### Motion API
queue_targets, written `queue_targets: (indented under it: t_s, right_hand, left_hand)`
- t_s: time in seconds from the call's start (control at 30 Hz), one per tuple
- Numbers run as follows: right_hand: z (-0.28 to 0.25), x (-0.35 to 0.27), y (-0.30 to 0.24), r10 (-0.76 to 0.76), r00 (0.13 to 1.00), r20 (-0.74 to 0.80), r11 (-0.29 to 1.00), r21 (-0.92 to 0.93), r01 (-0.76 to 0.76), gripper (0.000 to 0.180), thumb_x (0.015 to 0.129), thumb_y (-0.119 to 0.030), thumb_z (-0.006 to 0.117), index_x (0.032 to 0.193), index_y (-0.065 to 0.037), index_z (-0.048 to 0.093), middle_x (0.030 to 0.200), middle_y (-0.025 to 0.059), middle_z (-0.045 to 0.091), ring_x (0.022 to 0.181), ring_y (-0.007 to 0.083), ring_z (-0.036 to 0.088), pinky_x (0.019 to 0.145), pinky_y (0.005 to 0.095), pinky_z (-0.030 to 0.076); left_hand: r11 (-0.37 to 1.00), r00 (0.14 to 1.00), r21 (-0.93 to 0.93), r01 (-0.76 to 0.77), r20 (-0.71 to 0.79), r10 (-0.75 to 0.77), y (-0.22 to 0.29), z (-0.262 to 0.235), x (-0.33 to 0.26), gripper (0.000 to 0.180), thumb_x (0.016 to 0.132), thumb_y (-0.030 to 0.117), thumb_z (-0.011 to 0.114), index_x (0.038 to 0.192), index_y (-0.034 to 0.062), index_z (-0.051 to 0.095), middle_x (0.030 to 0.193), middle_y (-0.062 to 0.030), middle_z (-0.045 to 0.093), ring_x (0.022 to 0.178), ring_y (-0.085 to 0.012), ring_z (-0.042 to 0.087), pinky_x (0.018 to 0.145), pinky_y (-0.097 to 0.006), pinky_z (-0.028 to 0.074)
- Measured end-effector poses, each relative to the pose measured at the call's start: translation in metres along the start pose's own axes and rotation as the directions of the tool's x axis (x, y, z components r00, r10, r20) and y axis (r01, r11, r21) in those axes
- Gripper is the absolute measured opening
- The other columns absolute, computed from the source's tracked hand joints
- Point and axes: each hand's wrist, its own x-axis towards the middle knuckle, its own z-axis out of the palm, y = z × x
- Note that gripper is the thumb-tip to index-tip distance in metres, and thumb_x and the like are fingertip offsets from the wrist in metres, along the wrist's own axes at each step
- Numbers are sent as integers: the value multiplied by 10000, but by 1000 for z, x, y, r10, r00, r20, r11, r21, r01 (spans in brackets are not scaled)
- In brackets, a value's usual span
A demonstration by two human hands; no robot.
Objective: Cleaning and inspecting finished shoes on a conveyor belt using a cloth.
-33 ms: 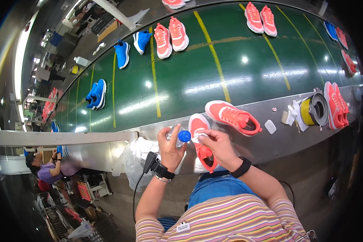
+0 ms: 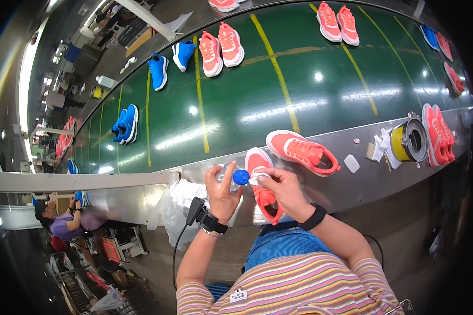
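Centrally, lower frame: left hand point(image 2: 222, 189) grips blue-capped bottle point(image 2: 235, 176); right hand point(image 2: 282, 190) pinches white cloth point(image 2: 259, 177) over coral shoe point(image 2: 263, 181). Risk: tilted bottle spilling onto shoe.

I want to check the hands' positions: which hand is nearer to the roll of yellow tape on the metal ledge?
Right. The right hand is nearer the roll of yellow tape, which lies further to its right. The left hand, holding the blue-capped bottle, is farther away.
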Motion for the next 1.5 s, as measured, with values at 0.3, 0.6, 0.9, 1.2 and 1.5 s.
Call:
queue_targets:
  t_s: [0.3, 0.6, 0.9, 1.2, 1.5]
  right_hand:
    - [-11, 2, 11, -91, 995, 35, 993, -71, 93, 135, 833, -45, 583, 961, -5, 601, 817, -3, 596, 735, 37, 528, 632, 176, 417]
    - [5, 12, 22, -41, 997, 66, 994, -96, 48, 127, 835, -44, 579, 953, 1, 594, 778, 7, 580, 676, 51, 507, 600, 189, 415]
    - [18, 28, 43, 25, 996, 90, 1000, 5, -26, 132, 828, -41, 584, 955, -4, 592, 782, 12, 584, 685, 54, 508, 621, 202, 417]
    - [-7, 0, 19, -100, 991, 86, 994, -41, 104, 146, 809, -52, 600, 945, 1, 600, 816, 19, 607, 754, 60, 547, 663, 211, 453]
    - [-163, -99, -23, -246, 853, -461, 967, -55, 250, 154, 799, 6, 579, 952, 18, 593, 857, 18, 593, 793, 56, 545, 699, 201, 447]
  left_hand:
    - [952, 988, 265, -153, 74, 138, 11, -9, 12, 789, 483, -45, 709, 1207, 205, 517, 1069, -153, 397, 1021, -323, 406, 878, -412, 348]
    - [892, 981, 409, -192, 96, 167, 4, -25, 11, 738, 521, -18, 681, 1186, 269, 538, 1054, -117, 395, 1040, -290, 397, 916, -432, 298]
    - [826, 980, 528, -196, 95, 172, -13, -35, 8, 612, 643, 8, 600, 1169, 317, 546, 1049, -93, 399, 1054, -267, 403, 934, -442, 280]
    - [958, 958, -159, 239, -125, -260, -94, -2, -5, 688, 653, 4, 690, 1269, 25, 385, 1237, -130, 447, 1122, -263, 437, 962, -363, 334]
    - [747, 818, -458, 481, -72, -571, -111, 22, -20, 454, 762, -1, 617, 1163, -28, 405, 1128, -128, 497, 967, -191, 505, 870, -319, 405]
